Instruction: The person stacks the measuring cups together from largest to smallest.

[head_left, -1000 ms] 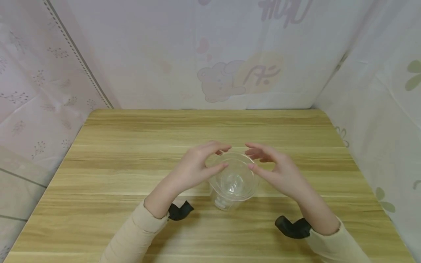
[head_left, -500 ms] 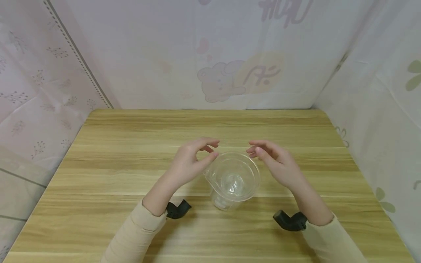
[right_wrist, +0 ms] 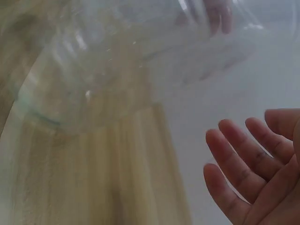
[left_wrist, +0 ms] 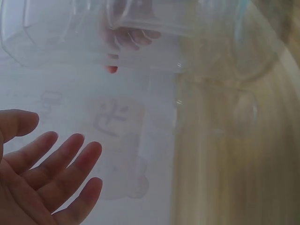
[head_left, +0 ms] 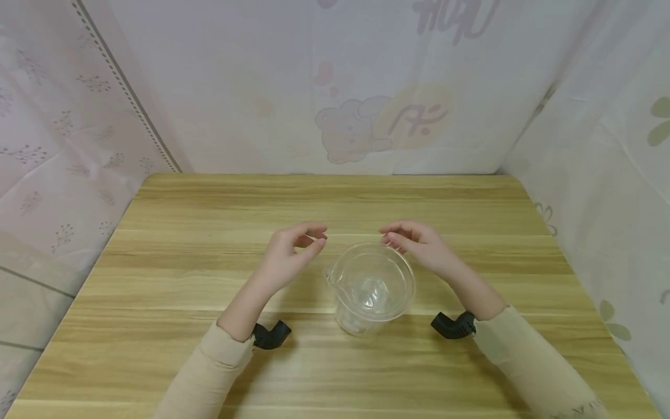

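Note:
A clear jug (head_left: 373,291) with a small spout on the left of its wide rim stands upright on the wooden table (head_left: 209,198). My left hand (head_left: 285,256) hovers to the left of the rim, apart from it, its fingers loosely bent and nothing in them. On the other side, my right hand (head_left: 426,247) is likewise relaxed, its fingertips right at the far right of the rim. In the left wrist view, the jug's clear wall (left_wrist: 145,51) fills the top, above my spread fingers (left_wrist: 70,173). The right wrist view has my empty fingers (right_wrist: 234,164) beside the blurred jug.
A pale printed curtain (head_left: 251,87) with a bear drawing hangs behind the table, and similar cloth lines both sides. Each wrist carries a black curved mount (head_left: 454,325), low over the tabletop near the jug.
My left hand has moved left, away from the rim. My right hand shifted right and then came back left to the far rim. The jug stands in the same place.

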The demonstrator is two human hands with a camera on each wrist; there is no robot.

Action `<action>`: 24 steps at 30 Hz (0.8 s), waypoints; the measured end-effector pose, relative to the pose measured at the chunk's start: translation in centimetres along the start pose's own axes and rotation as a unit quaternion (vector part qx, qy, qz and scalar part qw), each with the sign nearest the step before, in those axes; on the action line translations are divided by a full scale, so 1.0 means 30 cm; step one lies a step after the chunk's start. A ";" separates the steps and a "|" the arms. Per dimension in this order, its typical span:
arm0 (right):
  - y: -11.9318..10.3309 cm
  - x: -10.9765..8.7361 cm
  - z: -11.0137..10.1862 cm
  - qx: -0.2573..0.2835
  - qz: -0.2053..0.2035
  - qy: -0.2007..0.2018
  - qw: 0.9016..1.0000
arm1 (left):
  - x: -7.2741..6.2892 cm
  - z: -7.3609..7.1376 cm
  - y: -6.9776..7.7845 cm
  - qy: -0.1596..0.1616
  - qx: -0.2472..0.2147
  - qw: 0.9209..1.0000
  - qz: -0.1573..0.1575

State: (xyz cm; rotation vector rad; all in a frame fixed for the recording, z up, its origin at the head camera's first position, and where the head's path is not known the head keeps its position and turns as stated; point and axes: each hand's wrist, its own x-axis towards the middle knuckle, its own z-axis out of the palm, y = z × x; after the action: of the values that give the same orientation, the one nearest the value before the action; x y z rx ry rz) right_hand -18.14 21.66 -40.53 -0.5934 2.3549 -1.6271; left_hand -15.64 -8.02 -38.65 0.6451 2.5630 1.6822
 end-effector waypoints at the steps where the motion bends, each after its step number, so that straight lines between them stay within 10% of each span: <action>1: 0.011 0.009 0.002 0.003 0.007 -0.007 1.000 | -0.002 -0.001 -0.011 -0.002 -0.002 1.000 -0.009; 12: 0.068 0.073 0.047 -0.043 0.033 -0.073 0.996 | -0.024 -0.002 -0.113 -0.049 -0.002 0.997 -0.064; 24: 0.083 0.115 0.074 -0.082 -0.023 -0.130 0.988 | -0.044 0.019 -0.181 -0.137 0.041 0.989 -0.045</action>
State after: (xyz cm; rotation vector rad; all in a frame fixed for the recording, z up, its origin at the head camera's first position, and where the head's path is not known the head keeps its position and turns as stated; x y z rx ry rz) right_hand -20.85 19.02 -43.47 -0.8426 2.3083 -1.2895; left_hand -16.12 -9.82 -43.96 0.6984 2.4358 1.3620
